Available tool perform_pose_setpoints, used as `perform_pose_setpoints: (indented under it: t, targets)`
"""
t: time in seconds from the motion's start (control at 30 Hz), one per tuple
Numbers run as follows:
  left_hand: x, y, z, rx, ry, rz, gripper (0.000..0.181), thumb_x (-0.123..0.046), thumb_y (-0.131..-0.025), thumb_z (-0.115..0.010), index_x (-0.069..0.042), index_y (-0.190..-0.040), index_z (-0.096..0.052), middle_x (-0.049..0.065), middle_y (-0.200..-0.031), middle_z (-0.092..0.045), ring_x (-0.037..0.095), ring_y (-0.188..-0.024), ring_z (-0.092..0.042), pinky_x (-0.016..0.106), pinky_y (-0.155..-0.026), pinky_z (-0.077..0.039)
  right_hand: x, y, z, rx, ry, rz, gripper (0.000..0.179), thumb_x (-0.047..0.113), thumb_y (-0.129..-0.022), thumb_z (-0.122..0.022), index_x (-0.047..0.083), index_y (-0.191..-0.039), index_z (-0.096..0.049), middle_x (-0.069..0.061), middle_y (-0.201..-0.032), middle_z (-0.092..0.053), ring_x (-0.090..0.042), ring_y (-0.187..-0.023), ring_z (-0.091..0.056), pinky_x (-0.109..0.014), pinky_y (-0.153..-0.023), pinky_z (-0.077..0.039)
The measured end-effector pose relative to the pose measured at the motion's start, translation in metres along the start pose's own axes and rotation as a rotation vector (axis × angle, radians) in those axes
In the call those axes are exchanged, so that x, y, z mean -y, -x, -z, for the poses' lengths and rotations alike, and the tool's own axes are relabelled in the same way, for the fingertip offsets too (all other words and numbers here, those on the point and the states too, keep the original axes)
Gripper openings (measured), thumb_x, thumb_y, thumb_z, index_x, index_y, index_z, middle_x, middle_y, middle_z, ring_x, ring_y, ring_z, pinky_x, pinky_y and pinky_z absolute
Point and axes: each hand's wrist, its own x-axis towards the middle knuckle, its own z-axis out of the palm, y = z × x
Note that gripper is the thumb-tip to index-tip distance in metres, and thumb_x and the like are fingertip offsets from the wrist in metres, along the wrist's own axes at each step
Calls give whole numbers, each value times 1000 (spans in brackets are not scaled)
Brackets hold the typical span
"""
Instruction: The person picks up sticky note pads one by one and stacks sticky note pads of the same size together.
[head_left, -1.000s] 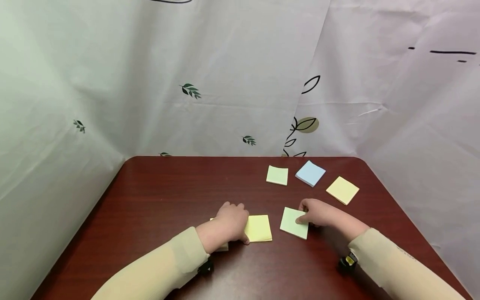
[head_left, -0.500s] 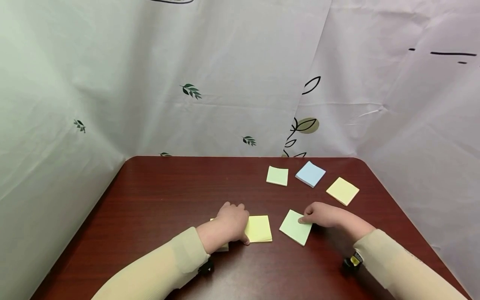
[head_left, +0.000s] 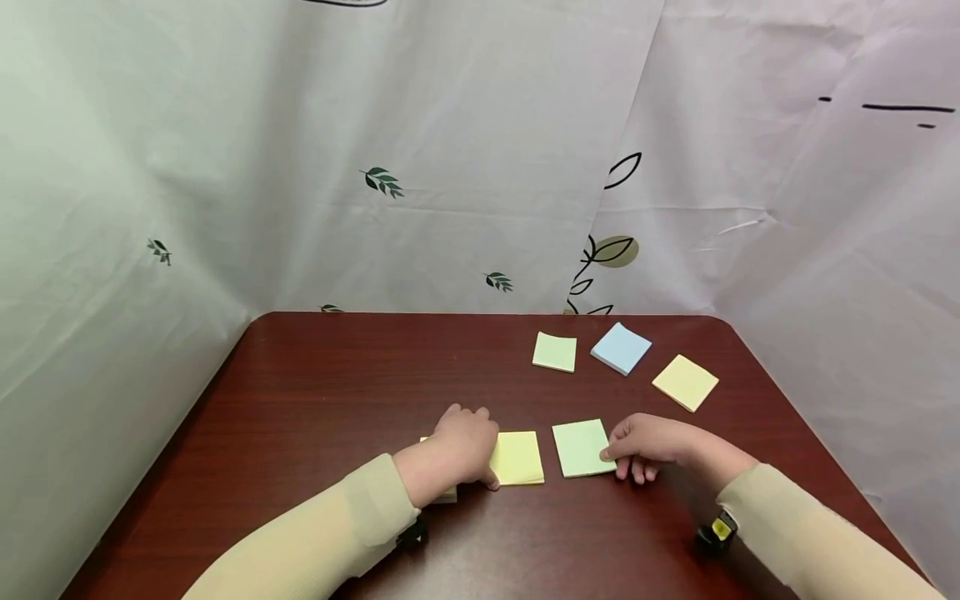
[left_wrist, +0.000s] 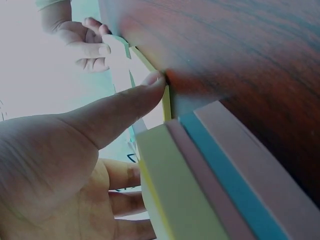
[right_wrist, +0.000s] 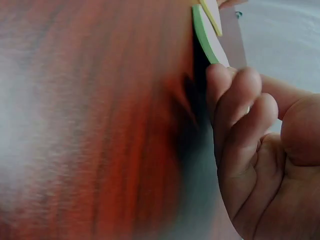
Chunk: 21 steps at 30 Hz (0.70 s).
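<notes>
Turned from its slanted pose of half a second ago, the light green pad (head_left: 576, 447) now lies almost square to the bright yellow pad (head_left: 519, 458) and nearer to it, with a narrow strip of table (head_left: 330, 383) between them. The right hand (head_left: 647, 446) has come slightly nearer the wearer along with it, pinching the green pad's right edge, thumb on top and the other fingers curled loosely below; whether the pad rests fully flat cannot be told. The left hand (head_left: 461, 446) keeps its place, thumb stretched out and touching the yellow pad's left edge, its fingers relaxed and well apart from the thumb, beside a stack of pads (left_wrist: 215, 175) banded in pale green, pink and blue. How firmly those fingers press the stack is unclear. Farther back on the table, unmoved, are a small green pad (head_left: 555, 352), a blue pad (head_left: 621, 347) set cornerwise and a pale yellow pad (head_left: 686, 382) to its right. Behind hangs a whitish sheet (head_left: 450, 117) printed with leaves.
</notes>
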Motion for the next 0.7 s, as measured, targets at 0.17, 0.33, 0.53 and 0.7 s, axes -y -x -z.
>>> perform_pose_setpoints:
  t: [0.17,0.33,0.53,0.7]
  targets:
    - [0,1,1,-4,11,2,62,-62,-62,-85,-15,-100,-71,1,-88,-57,18,-83,-58,35,-79,-40,-2,2,-8,0,-5,-20,28,25,-91,-69,1,-76,-65,-5,-66,-68,-7,-45,-55,-19,-43,-42]
    - [0,2,2,-2,13,4,62,-61,-63,-85,-15,-101,-71,1,-89,-56,19,-83,-58,35,-79,-41,1,4,-12,-17,42,-12,30,26,-90,-70,1,-75,-66,-5,-65,-68,-8,-44,-55,-20,-42,-41]
    - [0,2,2,2,13,3,62,-62,-64,-85,-15,-101,-71,1,-89,-56,19,-84,-57,35,-80,-41,6,6,-13,-36,133,7,32,27,-91,-70,2,-71,-67,-4,-62,-67,-8,-43,-54,-20,-41,-40]
    - [0,2,2,6,7,1,62,-63,-64,-84,-15,-103,-71,1,-90,-57,18,-85,-57,35,-81,-42,8,7,-13,-47,183,34,35,28,-91,-70,2,-68,-66,-5,-57,-63,-9,-40,-51,-22,-40,-39]
